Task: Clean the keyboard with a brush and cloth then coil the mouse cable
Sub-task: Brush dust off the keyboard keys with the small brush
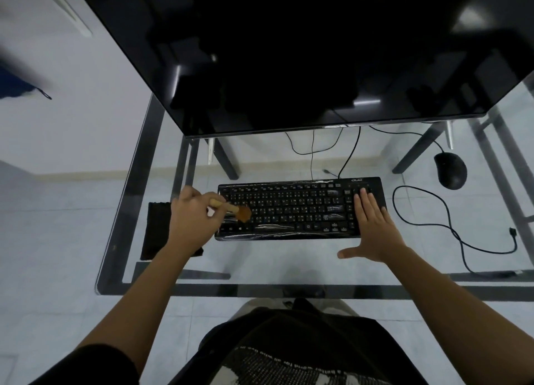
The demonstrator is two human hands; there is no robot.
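A black keyboard [297,208] lies on the glass desk [260,266]. My left hand [193,214] is shut on a wooden brush [235,210]; its brown bristles touch the keys at the keyboard's left end. My right hand [372,225] lies flat with fingers spread on the number pad at the right end. A black cloth [157,228] lies on the desk left of the keyboard, partly under my left forearm. The black mouse [450,169] sits at the far right, and its cable [450,228] runs in loose loops over the desk to a free plug [512,231].
A large dark monitor [289,52] hangs over the back of the desk. Thin cables [313,147] trail below it behind the keyboard. The desk's dark frame and legs show through the glass. Its front edge [260,290] runs just before my lap.
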